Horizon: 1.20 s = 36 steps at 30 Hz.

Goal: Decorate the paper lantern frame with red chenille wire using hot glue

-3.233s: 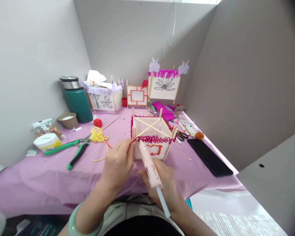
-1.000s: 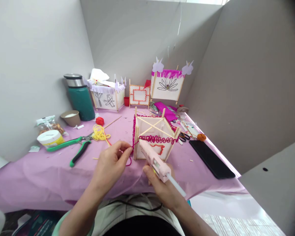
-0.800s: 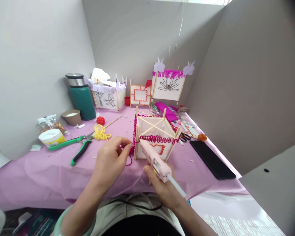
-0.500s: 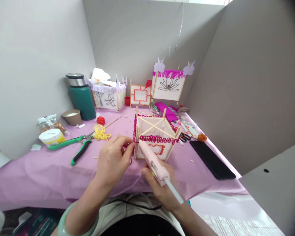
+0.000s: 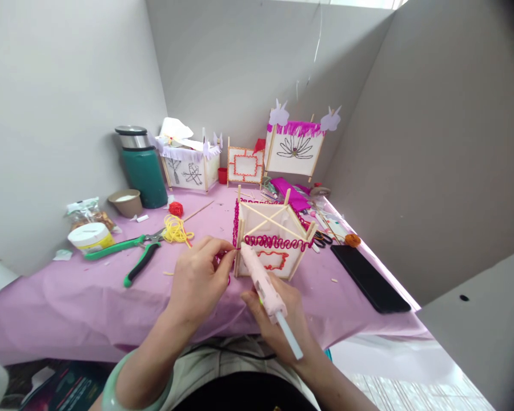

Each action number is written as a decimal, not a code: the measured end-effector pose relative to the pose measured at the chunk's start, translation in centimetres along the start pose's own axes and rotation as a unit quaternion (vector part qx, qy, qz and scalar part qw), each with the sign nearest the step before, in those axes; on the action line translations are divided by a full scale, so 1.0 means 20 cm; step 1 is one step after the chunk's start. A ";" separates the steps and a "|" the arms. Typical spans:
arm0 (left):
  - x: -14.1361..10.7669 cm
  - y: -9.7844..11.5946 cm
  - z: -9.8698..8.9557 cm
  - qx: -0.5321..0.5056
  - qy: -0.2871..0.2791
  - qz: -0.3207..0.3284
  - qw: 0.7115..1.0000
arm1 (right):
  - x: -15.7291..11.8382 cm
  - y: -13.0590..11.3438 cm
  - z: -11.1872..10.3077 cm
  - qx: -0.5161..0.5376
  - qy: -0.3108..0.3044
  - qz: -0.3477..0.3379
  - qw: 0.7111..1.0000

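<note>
A box-shaped lantern frame (image 5: pixel 268 221) of wooden sticks and white panels stands before me, trimmed with loops of magenta yarn (image 5: pixel 278 244) and an orange-red outline on its front. My right hand (image 5: pixel 282 311) is wrapped round a pale pink hot glue gun (image 5: pixel 263 279), with a glue stick jutting from its back end. The gun's nozzle is at the frame's front left post. At that same post, my left hand (image 5: pixel 203 268) pinches a strand of magenta yarn between thumb and fingers. More of the yarn shows partly behind those fingers.
Green-handled pliers (image 5: pixel 141 251), yellow yarn (image 5: pixel 175 229), a white tub (image 5: pixel 89 237) and a green flask (image 5: pixel 144 174) are on the left. A black phone (image 5: pixel 368 278) and scissors (image 5: pixel 322 237) lie right. Other decorated frames (image 5: pixel 294 147) stand at the back.
The rear of the glue gun has swung left and my right hand has shifted slightly left with it. The nozzle stays by the front left post; my left hand has barely moved.
</note>
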<state>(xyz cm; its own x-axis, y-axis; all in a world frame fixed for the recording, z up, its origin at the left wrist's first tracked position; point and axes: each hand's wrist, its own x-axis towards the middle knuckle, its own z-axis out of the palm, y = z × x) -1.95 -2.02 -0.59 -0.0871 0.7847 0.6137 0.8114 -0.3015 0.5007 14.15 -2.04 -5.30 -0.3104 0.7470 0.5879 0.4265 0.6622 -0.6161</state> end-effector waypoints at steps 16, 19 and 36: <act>-0.01 -0.01 0.01 -0.006 0.013 0.012 1.000 | -0.01 0.02 0.02 -0.034 0.014 -0.028 0.999; -0.01 -0.02 0.01 -0.009 0.011 0.008 1.000 | 0.00 0.01 0.02 -0.048 0.024 -0.035 0.998; -0.01 -0.01 0.01 -0.010 0.010 0.004 1.000 | 0.00 0.00 0.02 -0.059 0.033 -0.044 0.997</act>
<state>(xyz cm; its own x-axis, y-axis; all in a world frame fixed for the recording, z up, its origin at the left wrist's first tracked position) -2.00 -1.99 -0.89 -0.0918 0.7718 0.6291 0.8009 -0.3181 0.5072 13.72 -1.98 -5.50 -0.2972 0.6776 0.6727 0.4979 0.7112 -0.4963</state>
